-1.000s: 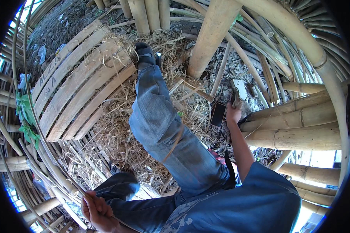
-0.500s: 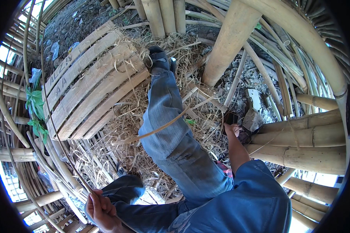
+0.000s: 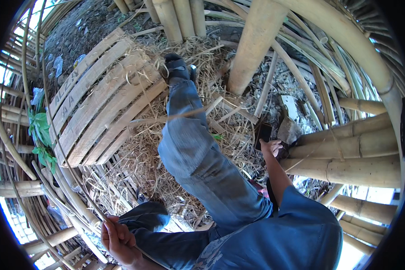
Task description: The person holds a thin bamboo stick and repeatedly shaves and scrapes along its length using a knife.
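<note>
My left hand (image 3: 118,238), at the lower left, is closed around a long thin bamboo strip (image 3: 78,181). From there the strip runs up past the side of a slatted wooden crate. On the right, my right hand (image 3: 272,146) reaches down to the ground, its fingers at the lower end of a black smartphone (image 3: 264,133) that looks gripped. A blurred, pale bamboo strip (image 3: 180,115) crosses in front of my jeans-clad leg (image 3: 184,148); whether it belongs to the one in my left hand I cannot tell.
The wooden crate (image 3: 103,105) stands left of my leg, amid curled bamboo shavings (image 3: 144,153). A thick upright bamboo post (image 3: 256,49) rises ahead. Stacked bamboo poles (image 3: 351,172) and a grey stone (image 3: 289,130) lie at right. Green leaves (image 3: 41,128) show at far left.
My right hand has lifted slightly, and the phone now shows more clearly beside it. The pale strip over my leg has swung up and away. My left hand keeps its hold.
</note>
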The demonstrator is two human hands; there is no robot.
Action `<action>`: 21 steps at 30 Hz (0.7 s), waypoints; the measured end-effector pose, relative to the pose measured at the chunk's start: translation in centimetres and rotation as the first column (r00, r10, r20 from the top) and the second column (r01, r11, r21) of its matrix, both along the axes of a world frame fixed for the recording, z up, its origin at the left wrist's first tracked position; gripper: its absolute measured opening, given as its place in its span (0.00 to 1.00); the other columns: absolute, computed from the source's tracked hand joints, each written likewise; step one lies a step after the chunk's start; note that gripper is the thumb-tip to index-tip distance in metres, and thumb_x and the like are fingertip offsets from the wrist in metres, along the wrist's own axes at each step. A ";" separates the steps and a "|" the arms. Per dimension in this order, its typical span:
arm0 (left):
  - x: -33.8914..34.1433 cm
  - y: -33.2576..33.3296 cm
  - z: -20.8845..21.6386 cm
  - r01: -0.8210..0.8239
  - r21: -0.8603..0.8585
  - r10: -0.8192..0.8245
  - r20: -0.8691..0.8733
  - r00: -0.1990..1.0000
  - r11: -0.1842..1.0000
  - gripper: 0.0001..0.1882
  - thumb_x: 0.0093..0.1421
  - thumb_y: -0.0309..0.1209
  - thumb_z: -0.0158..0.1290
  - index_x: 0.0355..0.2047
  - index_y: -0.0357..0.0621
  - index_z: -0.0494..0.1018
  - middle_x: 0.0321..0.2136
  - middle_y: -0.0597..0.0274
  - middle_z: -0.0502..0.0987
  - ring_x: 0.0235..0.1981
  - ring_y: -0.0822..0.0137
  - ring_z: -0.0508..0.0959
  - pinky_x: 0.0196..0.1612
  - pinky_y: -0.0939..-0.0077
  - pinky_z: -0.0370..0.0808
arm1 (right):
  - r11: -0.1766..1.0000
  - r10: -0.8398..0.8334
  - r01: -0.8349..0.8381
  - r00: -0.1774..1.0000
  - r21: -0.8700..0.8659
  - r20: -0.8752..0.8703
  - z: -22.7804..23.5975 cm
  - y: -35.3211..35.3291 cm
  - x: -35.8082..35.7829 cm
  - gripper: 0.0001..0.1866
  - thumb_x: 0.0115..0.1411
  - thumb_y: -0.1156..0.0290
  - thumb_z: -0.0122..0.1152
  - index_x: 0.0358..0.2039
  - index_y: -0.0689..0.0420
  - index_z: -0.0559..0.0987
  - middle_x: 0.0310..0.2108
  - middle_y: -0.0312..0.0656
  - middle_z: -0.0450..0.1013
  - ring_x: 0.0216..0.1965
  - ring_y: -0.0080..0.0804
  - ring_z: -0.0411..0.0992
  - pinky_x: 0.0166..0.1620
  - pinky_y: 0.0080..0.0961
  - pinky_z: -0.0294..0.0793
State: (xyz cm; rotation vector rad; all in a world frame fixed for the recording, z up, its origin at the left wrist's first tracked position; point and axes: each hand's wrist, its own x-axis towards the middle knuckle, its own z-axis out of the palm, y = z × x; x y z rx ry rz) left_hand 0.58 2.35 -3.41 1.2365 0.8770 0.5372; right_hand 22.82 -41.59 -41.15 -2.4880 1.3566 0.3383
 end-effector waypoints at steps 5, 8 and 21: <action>0.4 -0.2 0.4 0.019 -0.016 -0.018 0.071 0.997 1.000 0.13 0.67 0.36 0.43 0.36 0.39 0.70 0.14 0.75 0.57 0.11 0.86 0.51 0.09 0.89 0.43 | 0.976 -0.089 -0.007 0.901 0.220 0.425 11.2 5.1 1.2 0.37 0.46 0.52 0.70 0.48 0.63 0.66 0.50 0.50 0.66 0.50 0.43 0.66 0.56 0.32 0.64; 0.6 -0.6 0.3 -0.015 -0.027 0.018 0.106 0.994 1.000 0.12 0.68 0.34 0.42 0.38 0.37 0.68 0.13 0.73 0.58 0.10 0.85 0.51 0.09 0.90 0.44 | 0.858 -0.069 -0.413 0.496 0.305 0.865 21.3 12.3 3.7 0.26 0.54 0.61 0.66 0.48 0.62 0.68 0.38 0.40 0.70 0.40 0.28 0.68 0.46 0.25 0.69; -0.2 -0.4 0.1 -0.148 -0.087 0.165 0.251 0.954 0.985 0.11 0.67 0.31 0.43 0.44 0.37 0.67 0.16 0.71 0.61 0.11 0.86 0.53 0.09 0.92 0.47 | -0.444 0.308 -0.748 0.390 0.494 0.868 39.6 39.3 -8.5 0.22 0.56 0.53 0.61 0.26 0.59 0.66 0.27 0.44 0.63 0.31 0.37 0.62 0.38 0.35 0.63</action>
